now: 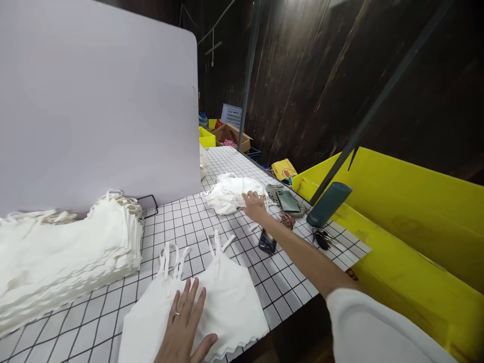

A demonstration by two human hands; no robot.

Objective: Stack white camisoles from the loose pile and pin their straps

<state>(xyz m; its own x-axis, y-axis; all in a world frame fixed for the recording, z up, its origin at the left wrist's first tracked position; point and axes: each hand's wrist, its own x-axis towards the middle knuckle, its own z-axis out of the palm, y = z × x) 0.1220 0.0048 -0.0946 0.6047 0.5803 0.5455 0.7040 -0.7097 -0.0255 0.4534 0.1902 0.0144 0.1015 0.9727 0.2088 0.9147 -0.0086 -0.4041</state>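
Note:
My left hand point(186, 325) lies flat, fingers spread, on a white strappy top point(227, 302) spread out at the near edge of the grid-patterned table point(196, 227). My right hand point(254, 205) reaches far across the table and rests on a crumpled heap of white garments point(227, 194); whether its fingers grip the cloth cannot be told. A tall stack of folded white tops point(64, 257) sits to the left.
A large white board point(98, 101) stands behind the stack. A phone point(267, 241), a second phone on a pouch point(288, 200), keys point(321, 237) and a dark teal bottle point(328, 203) lie at the table's right end. A yellow bin point(408, 222) stands to the right.

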